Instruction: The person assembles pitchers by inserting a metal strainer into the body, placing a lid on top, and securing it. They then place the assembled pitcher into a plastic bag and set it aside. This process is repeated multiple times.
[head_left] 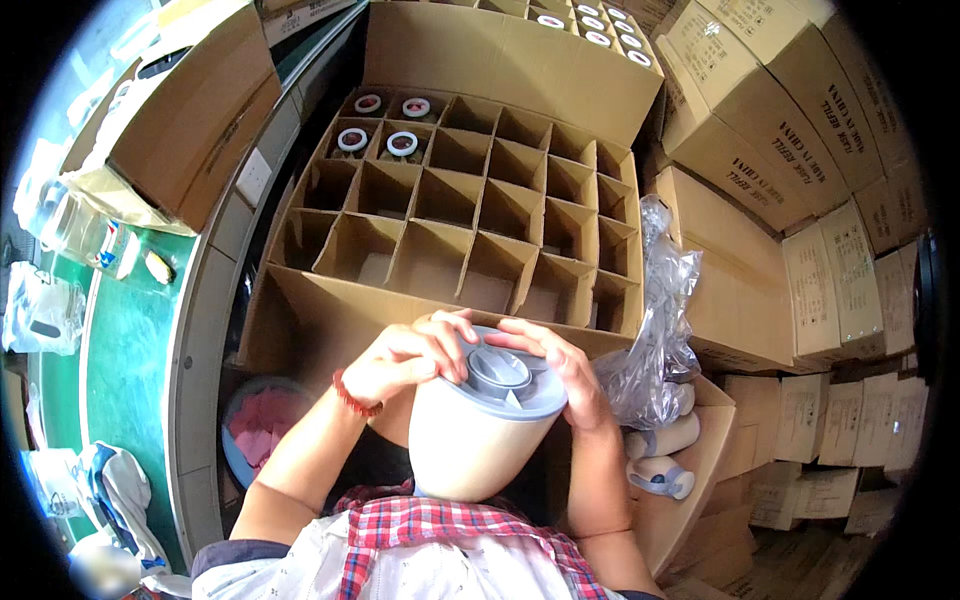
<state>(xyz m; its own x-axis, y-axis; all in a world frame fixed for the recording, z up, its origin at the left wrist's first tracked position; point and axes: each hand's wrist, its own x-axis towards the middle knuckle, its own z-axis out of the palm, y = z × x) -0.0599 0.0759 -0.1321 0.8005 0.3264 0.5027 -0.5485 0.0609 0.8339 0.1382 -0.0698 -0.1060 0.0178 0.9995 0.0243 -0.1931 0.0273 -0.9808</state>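
Note:
A cream jug with a blue-grey top stands upright against my apron, its top tilted a little toward the big carton. In the middle of that top is a round grey lid piece with a raised ring. My left hand curls its fingers over the left side of the rim, with fingertips by the round piece. On the other side my right hand wraps the rim, thumb side against the body and fingers across the far edge. The jug's base is partly hidden by its own body.
Beyond the jug is a carton with cardboard dividers; several white-ringed round tops sit in its far left cells. Clear plastic drapes beside it, above a box with pale jugs. A green table runs along the left; stacked cartons stand right.

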